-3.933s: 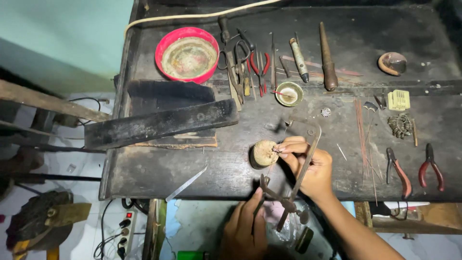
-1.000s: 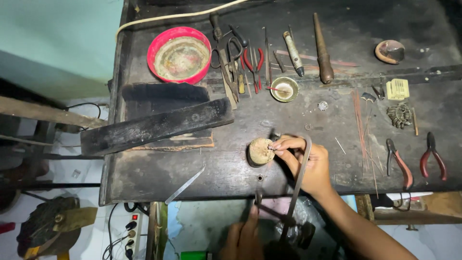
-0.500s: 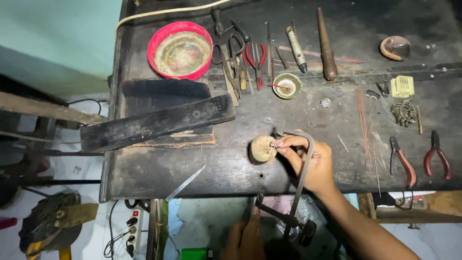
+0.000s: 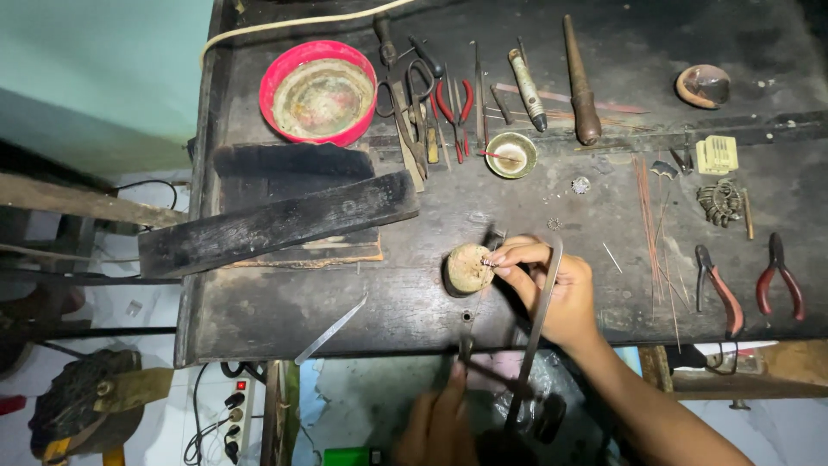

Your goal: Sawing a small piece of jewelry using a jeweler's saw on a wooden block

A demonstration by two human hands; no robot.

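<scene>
Silvery small metal piece (image 4: pixel 489 261) sits pinched in the right hand (image 4: pixel 552 285) fingertips against the round wooden bench peg (image 4: pixel 467 269), braced for sawing; the left hand (image 4: pixel 435 423), closed, grips the metal-framed jeweller's saw (image 4: pixel 535 332) below the dark workbench (image 4: pixel 552 207).

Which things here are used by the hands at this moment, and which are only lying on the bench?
In use:
- right hand pinching a small metal piece against the round wooden peg
- left hand on the saw frame

Lying about:
- red bowl
- brass dish
- red-handled pliers
- black wooden block
</scene>
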